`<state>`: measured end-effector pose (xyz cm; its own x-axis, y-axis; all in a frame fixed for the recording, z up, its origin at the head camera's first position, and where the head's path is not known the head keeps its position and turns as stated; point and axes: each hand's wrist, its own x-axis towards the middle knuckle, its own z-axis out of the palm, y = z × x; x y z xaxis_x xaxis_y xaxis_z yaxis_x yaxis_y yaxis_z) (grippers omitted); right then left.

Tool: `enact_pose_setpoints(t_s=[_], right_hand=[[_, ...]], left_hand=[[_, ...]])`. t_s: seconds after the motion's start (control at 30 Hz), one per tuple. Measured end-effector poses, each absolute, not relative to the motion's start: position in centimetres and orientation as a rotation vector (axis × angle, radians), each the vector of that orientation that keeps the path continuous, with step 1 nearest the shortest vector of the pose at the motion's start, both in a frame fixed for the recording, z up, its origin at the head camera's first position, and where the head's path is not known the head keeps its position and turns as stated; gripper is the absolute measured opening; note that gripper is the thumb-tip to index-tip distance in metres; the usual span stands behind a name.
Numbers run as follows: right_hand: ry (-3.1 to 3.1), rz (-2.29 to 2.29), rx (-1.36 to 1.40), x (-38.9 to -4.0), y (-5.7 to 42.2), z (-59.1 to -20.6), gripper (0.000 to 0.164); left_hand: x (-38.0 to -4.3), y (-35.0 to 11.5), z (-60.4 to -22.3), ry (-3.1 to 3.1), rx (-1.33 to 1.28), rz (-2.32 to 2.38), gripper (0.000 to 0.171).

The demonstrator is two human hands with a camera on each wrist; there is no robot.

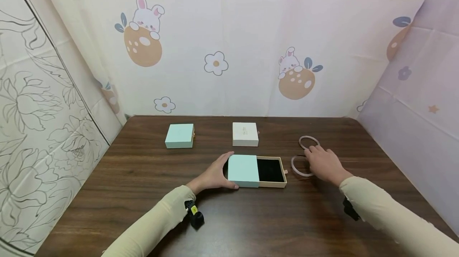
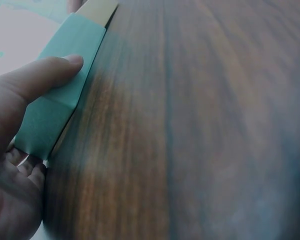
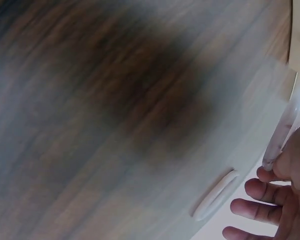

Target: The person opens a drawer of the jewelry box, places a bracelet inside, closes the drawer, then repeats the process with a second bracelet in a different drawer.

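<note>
In the head view my left hand [image 1: 216, 173] holds a mint-green drawer box [image 1: 243, 170] by its sides, thumb along the near side and fingers on the far side. The drawer [image 1: 283, 174] is slid partway out to the right, showing a black lining [image 1: 270, 170]. My right hand [image 1: 325, 164] is at a pale pinkish bangle [image 1: 296, 168]. In the right wrist view, thumb and index finger pinch that bangle [image 3: 280, 137], while the other fingers spread apart. A second bangle [image 3: 215, 195] lies on the table just beyond the fingertips.
Farther back on the dark wooden table [image 1: 143, 193] stand a closed mint-green box [image 1: 180, 135] at the left and a white box [image 1: 245, 134] in the middle. A patterned curtain [image 1: 244, 30] hangs behind the table's back edge.
</note>
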<state>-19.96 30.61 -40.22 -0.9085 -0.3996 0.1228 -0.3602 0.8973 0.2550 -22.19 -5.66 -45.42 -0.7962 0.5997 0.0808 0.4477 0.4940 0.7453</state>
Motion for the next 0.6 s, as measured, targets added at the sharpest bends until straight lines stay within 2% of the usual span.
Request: enact_pose_setpoints(t_s=[0.17,0.6], right_hand=[[-2.899,-0.360,0.586,-20.3,29.9,-39.7,0.023],[-2.837,-0.371,0.679,-21.0,27.8,-38.2,0.020]], left_hand=[[-22.2,-5.7,-45.4,2.558,0.907,1.170,0.108],[-22.2,-5.7,-45.6,2.573,0.904,1.159,0.109]])
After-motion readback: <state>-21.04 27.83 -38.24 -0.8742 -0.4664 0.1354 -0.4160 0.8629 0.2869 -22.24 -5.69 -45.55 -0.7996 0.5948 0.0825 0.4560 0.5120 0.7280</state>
